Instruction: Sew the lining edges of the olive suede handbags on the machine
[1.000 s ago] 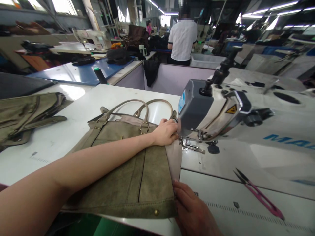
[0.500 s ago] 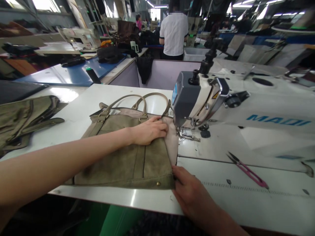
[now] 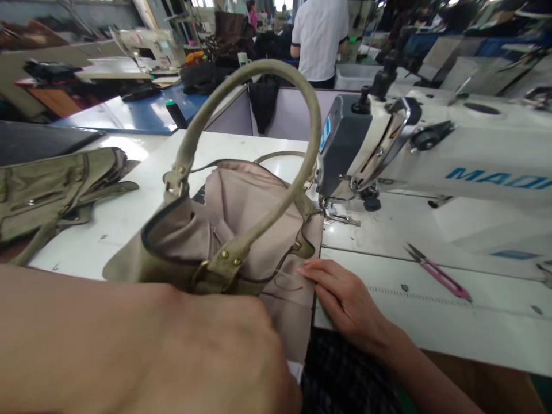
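An olive handbag point(image 3: 125, 259) stands with its mouth open toward me on the white table, showing a pinkish-beige lining point(image 3: 254, 201). Its near handle point(image 3: 316, 121) arches up over the opening. My left hand point(image 3: 215, 345) looms large in front of the bag, curled against its near side; the fingertips are hidden. At the lining's right edge, my right hand point(image 3: 345, 296) pinches the fabric between thumb and fingers. Just beyond that hand, the far end of this edge lies at the needle and presser foot point(image 3: 330, 213) of a white sewing machine point(image 3: 431, 155).
Pink-handled thread snips point(image 3: 440, 273) lie on the table right of my right hand. Another olive bag point(image 3: 56, 190) rests on the left. Behind the table are a lilac-lined bin point(image 3: 293, 112), a dark thread cone point(image 3: 176, 114) and a person in a white shirt point(image 3: 321, 40).
The bag has gone from lying flat to standing open, its handle raised. My left hand has come from the bag's top toward me. My right hand has shifted up along the lining edge.
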Action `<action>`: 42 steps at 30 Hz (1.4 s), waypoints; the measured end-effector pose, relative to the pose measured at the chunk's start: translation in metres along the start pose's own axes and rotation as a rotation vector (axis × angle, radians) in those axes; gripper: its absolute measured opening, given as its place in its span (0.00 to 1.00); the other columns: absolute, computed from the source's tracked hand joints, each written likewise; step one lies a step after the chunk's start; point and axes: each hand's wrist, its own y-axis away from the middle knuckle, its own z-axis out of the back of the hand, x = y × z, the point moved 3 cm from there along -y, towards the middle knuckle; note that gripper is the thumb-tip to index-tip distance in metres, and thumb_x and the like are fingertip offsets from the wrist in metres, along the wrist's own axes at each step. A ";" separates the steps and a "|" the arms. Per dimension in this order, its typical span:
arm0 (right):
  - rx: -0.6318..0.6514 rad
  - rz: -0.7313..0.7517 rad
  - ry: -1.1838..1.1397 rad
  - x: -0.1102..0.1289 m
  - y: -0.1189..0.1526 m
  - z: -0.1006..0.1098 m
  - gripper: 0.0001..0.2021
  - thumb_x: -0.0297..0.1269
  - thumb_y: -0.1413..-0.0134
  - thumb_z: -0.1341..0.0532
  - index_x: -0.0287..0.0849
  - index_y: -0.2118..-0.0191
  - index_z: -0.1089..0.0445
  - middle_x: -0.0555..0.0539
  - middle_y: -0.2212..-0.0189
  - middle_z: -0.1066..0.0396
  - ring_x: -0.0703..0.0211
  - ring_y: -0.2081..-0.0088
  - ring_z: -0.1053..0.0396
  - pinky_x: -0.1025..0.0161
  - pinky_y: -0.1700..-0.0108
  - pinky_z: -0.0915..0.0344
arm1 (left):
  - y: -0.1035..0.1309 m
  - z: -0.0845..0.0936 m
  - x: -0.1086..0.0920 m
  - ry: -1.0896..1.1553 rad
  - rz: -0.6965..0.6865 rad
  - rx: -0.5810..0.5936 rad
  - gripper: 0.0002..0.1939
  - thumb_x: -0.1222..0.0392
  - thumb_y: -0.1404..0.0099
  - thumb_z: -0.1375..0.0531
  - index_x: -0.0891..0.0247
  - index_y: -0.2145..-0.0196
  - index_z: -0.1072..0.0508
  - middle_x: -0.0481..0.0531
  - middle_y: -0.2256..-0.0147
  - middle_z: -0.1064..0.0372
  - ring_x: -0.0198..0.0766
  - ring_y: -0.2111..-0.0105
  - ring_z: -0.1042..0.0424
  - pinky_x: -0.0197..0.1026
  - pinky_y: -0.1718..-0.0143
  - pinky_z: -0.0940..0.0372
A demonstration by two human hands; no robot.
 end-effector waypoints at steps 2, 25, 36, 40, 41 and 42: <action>-0.002 -0.010 0.001 0.006 0.007 -0.001 0.16 0.28 0.41 0.46 0.40 0.49 0.30 0.38 0.52 0.31 0.52 0.49 0.32 0.52 0.49 0.30 | -0.006 -0.003 -0.004 0.147 -0.003 0.091 0.10 0.69 0.52 0.47 0.63 0.69 0.34 0.47 0.71 0.35 0.39 0.66 0.35 0.39 0.59 0.38; -0.149 0.053 0.148 0.016 0.020 -0.001 0.13 0.25 0.39 0.44 0.40 0.51 0.28 0.39 0.55 0.29 0.50 0.48 0.32 0.51 0.49 0.29 | -0.020 0.018 -0.005 0.363 0.044 -0.020 0.21 0.60 0.32 0.49 0.63 0.82 0.50 0.46 0.78 0.49 0.31 0.76 0.44 0.37 0.71 0.43; -0.357 0.079 0.173 0.032 0.044 -0.026 0.13 0.21 0.39 0.46 0.35 0.53 0.29 0.39 0.63 0.25 0.53 0.55 0.28 0.57 0.55 0.25 | -0.024 0.011 -0.010 -0.361 -0.104 0.008 0.37 0.70 0.47 0.46 0.62 0.38 0.44 0.56 0.39 0.44 0.45 0.39 0.45 0.47 0.34 0.58; -0.340 0.118 0.171 0.034 0.050 -0.027 0.12 0.21 0.38 0.46 0.31 0.53 0.29 0.37 0.61 0.25 0.51 0.53 0.29 0.55 0.52 0.26 | -0.025 0.012 -0.004 -0.512 -0.074 0.090 0.36 0.64 0.44 0.45 0.53 0.37 0.42 0.55 0.39 0.44 0.50 0.41 0.41 0.52 0.37 0.53; -0.329 0.130 0.177 0.034 0.052 -0.028 0.12 0.22 0.38 0.46 0.30 0.53 0.29 0.37 0.61 0.25 0.51 0.53 0.29 0.55 0.52 0.26 | -0.025 0.012 -0.003 -0.530 -0.085 0.107 0.34 0.64 0.43 0.45 0.51 0.38 0.40 0.54 0.39 0.44 0.50 0.41 0.41 0.53 0.37 0.53; -0.323 0.139 0.185 0.035 0.054 -0.029 0.12 0.22 0.38 0.46 0.31 0.53 0.29 0.38 0.61 0.25 0.52 0.54 0.29 0.55 0.52 0.26 | -0.025 0.011 -0.003 -0.539 -0.108 0.120 0.33 0.64 0.42 0.44 0.50 0.39 0.39 0.53 0.38 0.45 0.50 0.41 0.42 0.53 0.37 0.54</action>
